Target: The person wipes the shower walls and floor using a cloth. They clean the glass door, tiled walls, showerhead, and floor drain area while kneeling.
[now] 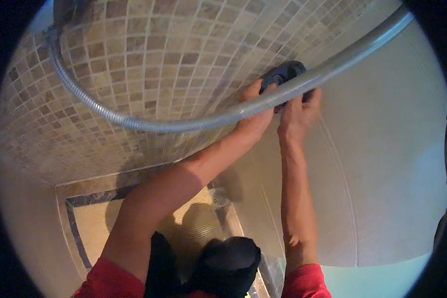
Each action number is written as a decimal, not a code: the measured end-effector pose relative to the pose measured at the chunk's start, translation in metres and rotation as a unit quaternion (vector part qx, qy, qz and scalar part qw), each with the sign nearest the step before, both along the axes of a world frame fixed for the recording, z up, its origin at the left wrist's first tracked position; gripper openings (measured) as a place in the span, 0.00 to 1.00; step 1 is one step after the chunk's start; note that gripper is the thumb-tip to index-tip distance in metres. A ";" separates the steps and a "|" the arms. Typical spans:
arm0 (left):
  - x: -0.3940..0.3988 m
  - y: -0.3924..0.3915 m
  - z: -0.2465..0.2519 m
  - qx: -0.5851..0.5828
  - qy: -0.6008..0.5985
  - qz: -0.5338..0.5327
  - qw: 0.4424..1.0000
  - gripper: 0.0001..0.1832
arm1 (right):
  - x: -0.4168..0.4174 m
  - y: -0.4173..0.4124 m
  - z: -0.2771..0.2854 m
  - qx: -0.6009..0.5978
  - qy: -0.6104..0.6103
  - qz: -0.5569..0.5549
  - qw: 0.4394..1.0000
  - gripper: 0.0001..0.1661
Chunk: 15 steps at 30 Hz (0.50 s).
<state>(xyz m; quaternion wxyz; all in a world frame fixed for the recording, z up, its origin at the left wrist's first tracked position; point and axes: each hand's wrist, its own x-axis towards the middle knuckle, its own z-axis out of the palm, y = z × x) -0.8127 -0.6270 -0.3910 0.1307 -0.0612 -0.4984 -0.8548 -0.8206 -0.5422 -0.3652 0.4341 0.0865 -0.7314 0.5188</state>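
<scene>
A dark, rounded object, perhaps a bunched cloth, is at the corner where the mosaic wall meets the smooth beige wall. My left hand grips its near left side, fingers partly behind a flexible metal shower hose. On the object's right side is my right hand, with its thumb and fingers around the lower edge. The hose crosses in front of the object and both hands, hiding part of the fingers.
Small beige and brown mosaic tiles cover the wall ahead. The smooth wall with vertical joints stands at the right. Below lies a ribbed beige floor with a dark stone border. A round floor drain sits near the corner.
</scene>
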 end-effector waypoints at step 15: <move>0.014 -0.035 -0.179 0.087 -0.278 -0.070 0.954 0.09 | -0.005 -0.005 -0.225 -0.227 -0.218 -0.010 0.949 0.11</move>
